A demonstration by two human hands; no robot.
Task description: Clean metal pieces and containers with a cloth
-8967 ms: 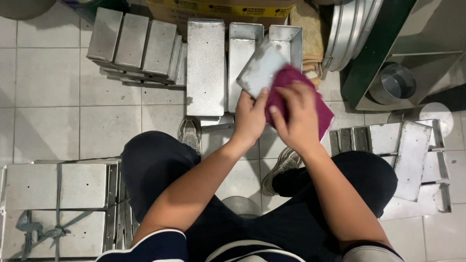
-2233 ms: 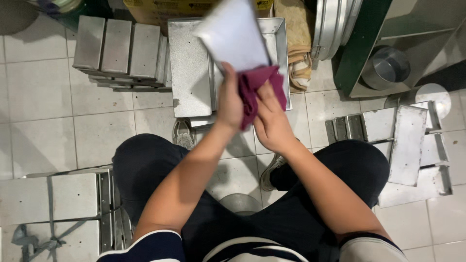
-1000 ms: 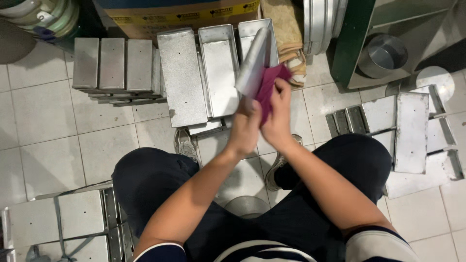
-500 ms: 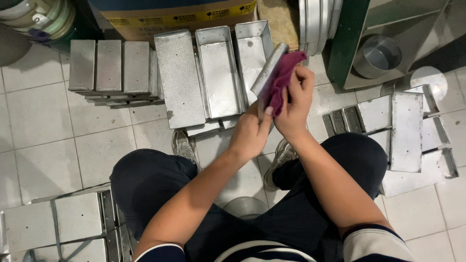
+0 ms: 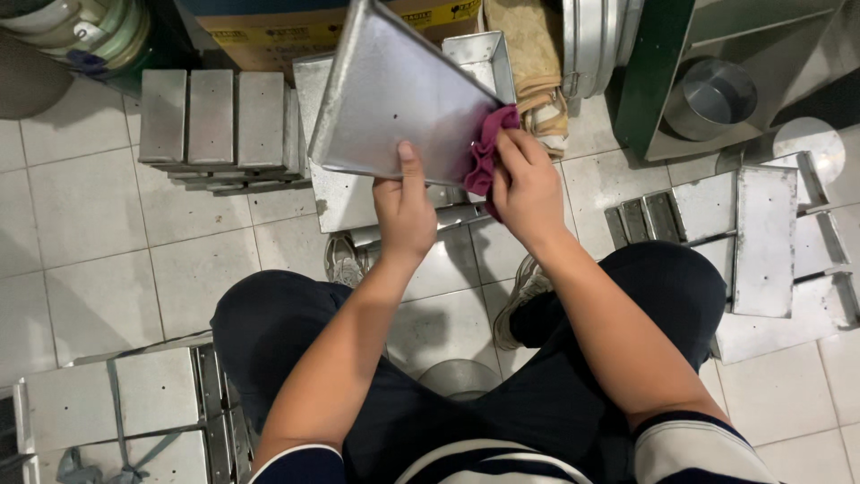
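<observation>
Left hand (image 5: pixel 405 211) raised, fingers grasping metal tray (image 5: pixel 403 94) by its near edge, thumb flat on top; right hand (image 5: pixel 528 184) just beside, fingers clenched on magenta cloth (image 5: pixel 485 152) pressed at tray's right rim. Half a second back, tray edge-on; now broad face turned up, above upturned loaf tins (image 5: pixel 215 116)

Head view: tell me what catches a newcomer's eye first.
A metal tray tilted at centre top, its near edge gripped by the left hand. Beside it the right hand presses a magenta cloth to the tray's right edge. More metal tins sit on the tiled floor, upper left.
</observation>
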